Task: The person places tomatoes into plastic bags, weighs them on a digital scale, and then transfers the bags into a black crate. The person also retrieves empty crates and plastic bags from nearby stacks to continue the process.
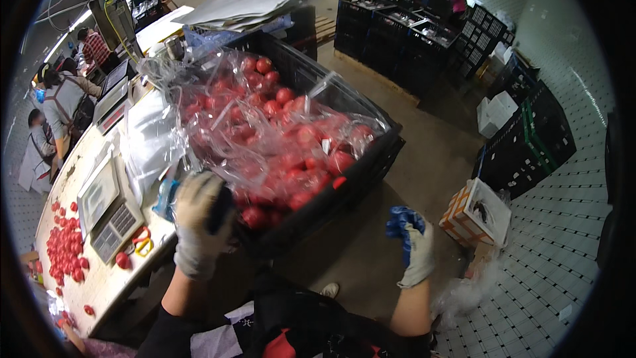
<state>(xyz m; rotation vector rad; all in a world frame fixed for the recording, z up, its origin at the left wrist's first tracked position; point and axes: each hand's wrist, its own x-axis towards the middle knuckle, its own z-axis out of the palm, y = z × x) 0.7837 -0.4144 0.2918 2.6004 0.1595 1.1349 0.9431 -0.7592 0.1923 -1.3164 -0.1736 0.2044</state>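
A large black plastic crate (343, 204) stands before me, filled with glossy red round fruit (284, 95). Much of the fruit is covered by clear plastic bags (238, 124). At the crate's near left corner is my left hand (201, 223), in a white glove with a dark palm. It is blurred, and its fingertips are partly hidden. My right hand (415, 246) is held out to the right of the crate, above the floor. Its white glove has a blue-coated palm; the fingers are loosely curled, with nothing visible in them.
On the left table (107, 288) stand a digital scale (114, 223), scissors (144, 247), a blue tape dispenser (166, 199) and loose red fruit (64, 248). A foam box (477, 214) and black crates (526, 139) line the right side. Several people work farther off.
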